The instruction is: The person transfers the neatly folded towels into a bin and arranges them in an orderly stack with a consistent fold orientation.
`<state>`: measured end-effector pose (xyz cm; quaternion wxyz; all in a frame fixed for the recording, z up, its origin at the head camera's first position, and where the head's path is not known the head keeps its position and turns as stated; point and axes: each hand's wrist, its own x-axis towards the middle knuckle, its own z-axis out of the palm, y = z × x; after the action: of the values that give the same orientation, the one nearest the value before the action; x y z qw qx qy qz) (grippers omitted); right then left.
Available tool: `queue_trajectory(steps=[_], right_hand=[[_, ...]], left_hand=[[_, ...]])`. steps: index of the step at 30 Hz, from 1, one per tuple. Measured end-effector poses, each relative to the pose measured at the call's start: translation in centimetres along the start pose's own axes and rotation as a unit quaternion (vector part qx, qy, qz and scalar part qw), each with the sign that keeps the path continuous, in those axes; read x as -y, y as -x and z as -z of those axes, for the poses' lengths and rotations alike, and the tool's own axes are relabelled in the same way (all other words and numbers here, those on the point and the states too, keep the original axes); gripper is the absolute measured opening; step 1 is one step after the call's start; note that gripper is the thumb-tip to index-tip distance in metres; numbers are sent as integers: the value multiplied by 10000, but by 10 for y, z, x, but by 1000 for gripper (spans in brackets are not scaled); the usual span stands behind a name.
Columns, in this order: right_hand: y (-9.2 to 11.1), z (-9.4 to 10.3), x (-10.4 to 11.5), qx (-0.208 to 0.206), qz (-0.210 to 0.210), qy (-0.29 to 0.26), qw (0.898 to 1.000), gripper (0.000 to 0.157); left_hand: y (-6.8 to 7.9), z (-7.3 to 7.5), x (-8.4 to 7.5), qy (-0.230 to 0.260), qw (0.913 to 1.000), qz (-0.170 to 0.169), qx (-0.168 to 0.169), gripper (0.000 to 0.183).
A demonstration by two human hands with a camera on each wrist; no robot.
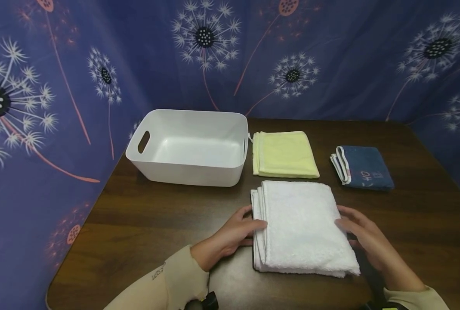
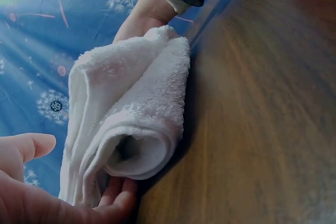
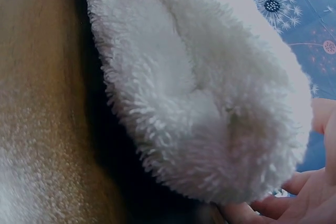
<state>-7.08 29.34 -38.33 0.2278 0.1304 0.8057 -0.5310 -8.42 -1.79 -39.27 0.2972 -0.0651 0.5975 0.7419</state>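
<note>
A thick white towel (image 1: 299, 224), folded into layers, is between my two hands near the front of the table. My left hand (image 1: 233, 232) grips its layered left side, the thumb over the top edge. In the left wrist view, the fingers (image 2: 123, 198) of that hand reach under the rolled end of the towel (image 2: 131, 93). On the opposite side my right hand (image 1: 369, 237) holds the towel's right edge. The right wrist view has the fluffy towel (image 3: 199, 93) close up, with the right fingers (image 3: 273, 205) tucked beneath it and partly hidden.
A white plastic bin (image 1: 191, 174) with handle cutouts stands at the back left of the brown wooden table (image 1: 156, 211). Right of it lies a folded yellow towel (image 1: 285, 153), just behind the white one. Farther right is a folded dark blue towel (image 1: 369, 165). A dandelion-print curtain (image 1: 137, 51) surrounds the table.
</note>
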Motion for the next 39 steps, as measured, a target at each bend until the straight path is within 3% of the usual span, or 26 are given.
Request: queue_trajectory(steps=[12, 19, 25, 39], right_hand=[[-1, -4, 0, -414, 339, 416, 9977, 74], [0, -5, 1, -370, 398, 400, 9977, 72], [-1, -6, 1, -312, 299, 316, 9986, 75], [0, -7, 1, -275, 195, 51, 9994, 79]], left_hand=[[-4, -3, -1, 51, 9999, -115, 45, 80], [-4, -4, 1, 36, 9999, -38, -107, 82], [-7, -4, 2, -30, 10000, 44, -41, 83], [-7, -4, 0, 334, 9994, 115, -41, 86]])
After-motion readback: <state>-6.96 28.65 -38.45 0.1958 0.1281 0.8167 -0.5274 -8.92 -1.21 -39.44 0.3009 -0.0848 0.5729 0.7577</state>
